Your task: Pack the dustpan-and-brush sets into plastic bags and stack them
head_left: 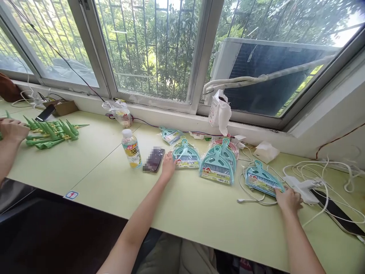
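Note:
My left hand (169, 166) is closed on the left edge of a wrapped mini dustpan and brush set (186, 154), turquoise with a printed label, lying on the table. Farther right, my right hand (289, 199) pinches the lower right corner of another turquoise dustpan and brush set (264, 179), whose front edge looks slightly raised. Between my hands lies a pile of similar wrapped sets (217, 165), overlapping, with a pink one (234, 146) partly hidden at the back. A further turquoise set (170, 136) lies behind the one at my left hand.
A phone (154, 160) and a drink bottle (131, 150) stand left of my left hand. White cables, a power strip (302, 189) and a dark phone (339, 213) crowd the right. At far left, another person's hand (13, 129) is near green plastic pieces (54, 133). Windows line the back.

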